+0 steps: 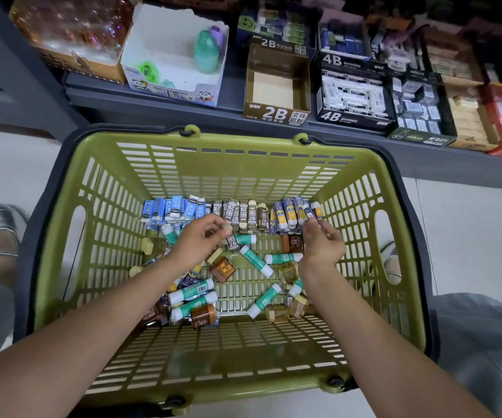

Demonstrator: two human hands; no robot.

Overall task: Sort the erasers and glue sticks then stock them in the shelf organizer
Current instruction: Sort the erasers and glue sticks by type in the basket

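Green basket (361, 236); left grip (197, 241) pinches 2B eraser (232, 241); right grip (323, 242) curled, contents unclear.

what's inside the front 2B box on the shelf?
Nothing visible: the front 2B box shows only its bare pale floor. Its near inside corner is hidden behind the front wall.
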